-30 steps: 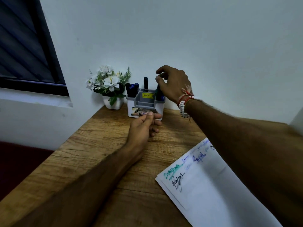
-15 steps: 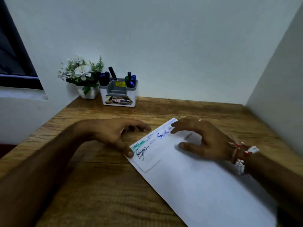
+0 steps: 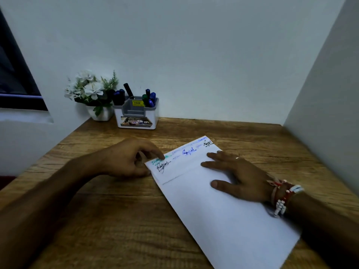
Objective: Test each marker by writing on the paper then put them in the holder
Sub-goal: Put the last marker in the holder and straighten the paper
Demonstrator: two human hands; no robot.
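Observation:
White paper [image 3: 223,210] lies slanted on the wooden desk [image 3: 120,216], with blue, green and black scribbles along its far edge. My right hand [image 3: 239,177] lies flat on the sheet, fingers spread and straight. My left hand [image 3: 132,158] sits at the paper's left corner, its fingertips touching the edge by the green scribble. The white and grey holder [image 3: 136,115] stands at the back by the wall. Several markers [image 3: 149,98] in blue, black and green stick up out of it. Neither hand holds a marker.
A small white pot of white flowers [image 3: 93,94] stands left of the holder. Walls close the desk at the back and on the right [image 3: 326,94]. A dark window [image 3: 15,80] is at the left.
Both hands have come back from the holder to the paper. My right hand has settled flat on the sheet and my left hand now touches its corner. The view swung right.

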